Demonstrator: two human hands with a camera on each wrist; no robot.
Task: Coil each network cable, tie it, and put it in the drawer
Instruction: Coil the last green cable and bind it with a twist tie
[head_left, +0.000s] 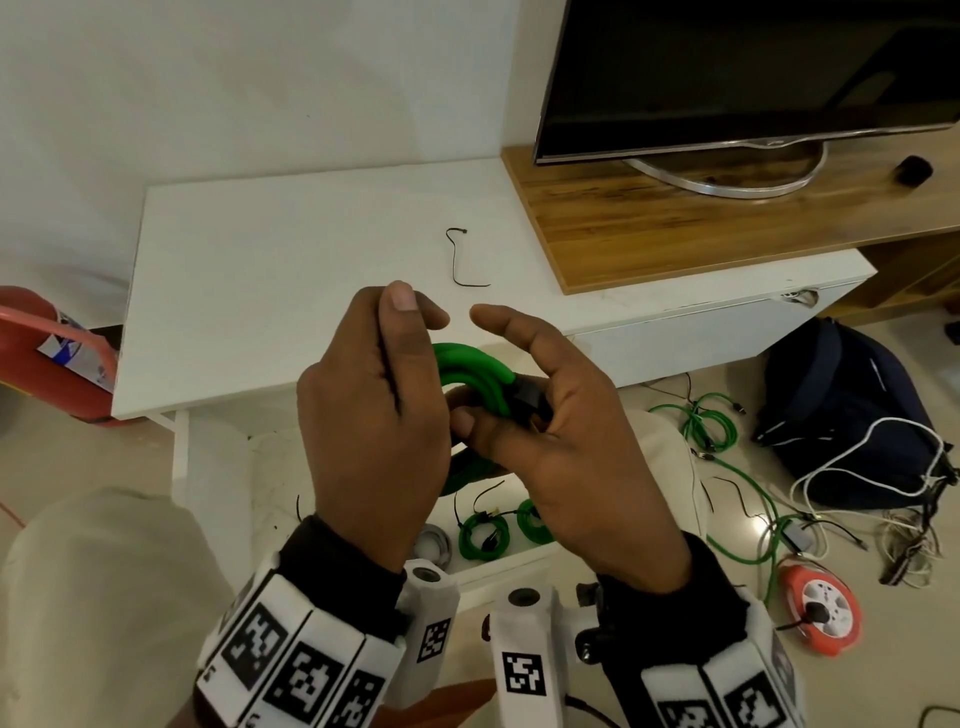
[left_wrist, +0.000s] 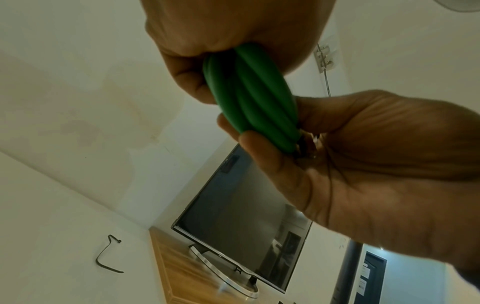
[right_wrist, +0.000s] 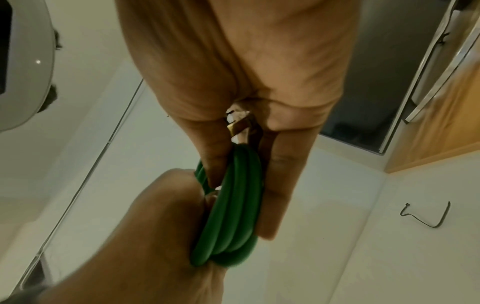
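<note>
**Green coil held in both hands above the open drawer**

A coiled green cable (head_left: 470, 374) is held in front of the chest by both hands. The left hand (head_left: 374, 415) is wrapped around one side of the coil, fingers curled over the strands, with a thin black tie (head_left: 388, 358) pinched between thumb and forefinger. The coil's other side is gripped by the right hand (head_left: 561, 431), where a black plug (head_left: 527, 397) is pressed against the strands (index finger and thumb are left extended and free). In the right wrist view the plug's metal end (right_wrist: 240, 125) is seen between the fingers.

Below the hands, the open drawer (head_left: 498, 564) is seen with two tied green coils (head_left: 483, 535) inside. To the right, loose green cables (head_left: 711, 426) are spread on the floor, beside a dark bag (head_left: 841, 410) and an orange reel (head_left: 826, 613).

Farther off, a spare black tie (head_left: 462, 260) lies on the white cabinet (head_left: 260, 270), well apart from the hands. A TV (head_left: 753, 73) stands on the wooden top behind.
</note>
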